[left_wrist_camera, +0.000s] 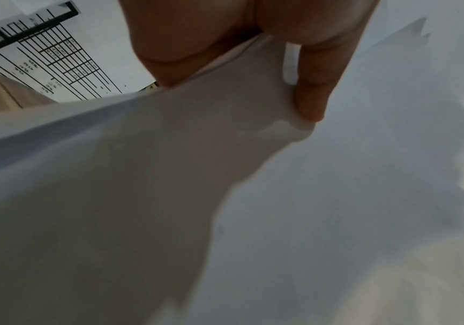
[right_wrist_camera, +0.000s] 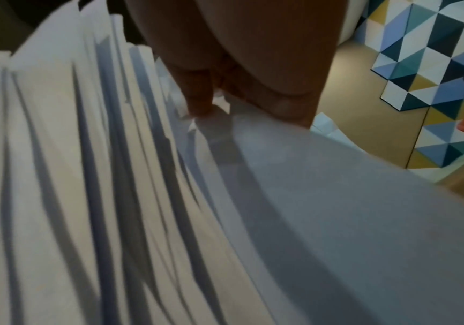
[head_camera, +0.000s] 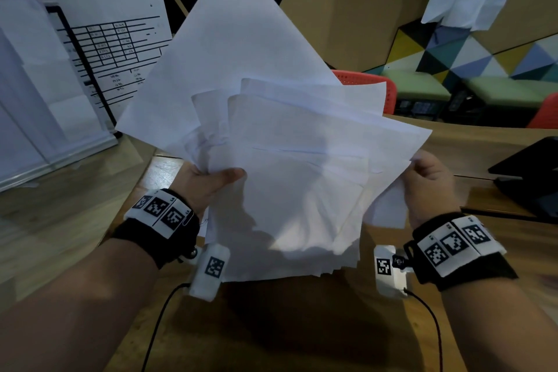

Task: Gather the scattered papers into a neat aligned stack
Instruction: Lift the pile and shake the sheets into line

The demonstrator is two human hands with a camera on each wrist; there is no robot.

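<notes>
Both hands raised above the brown wooden tabletop (head_camera: 271, 326), sharing one loose bundle of plain white paper sheets (head_camera: 287, 190).

Left hand (head_camera: 208, 184) at the bundle's left edge: thumb laid across the near face, remaining fingers hidden behind the sheets in the head view. Seen from the left wrist, thumb and fingers (left_wrist_camera: 317, 88) clamped onto the paper, enough to dimple it just under the fingertip.

Right hand (head_camera: 428, 181) at the bundle's right edge, fingers curled and pinching the outermost sheets. From the right wrist, fingertips (right_wrist_camera: 200, 103) pressed together on a sheet corner, with many separate page edges fanned out to the left of them.

Bundle far from aligned. One large sheet (head_camera: 235, 48) turned diamond-wise, rising well beyond the left-hand fingers; several others skewed, sticking out past the right-hand fingers; lower edges stepped below both wrists.

Judged step: gathering apparently finished, squaring-up not yet begun. No loose sheets visible on the table near the hands, though the bundle hides much of it.

Next move, probably: loosen both pinches a little, rotate the diamond-wise sheet into line, then stand the bundle on its lower edge on the wood below the fingers and tap, then tap a side edge. Calls for a light, sliding hold; too firm, and the sheets cannot settle, too slack, and the outer ones by the right fingertips may slip out.

Beyond the left fingers, a white printed form with black table lines (head_camera: 120, 48). Beyond the right fingers, a dark flat device (head_camera: 531, 172), possibly a laptop.
</notes>
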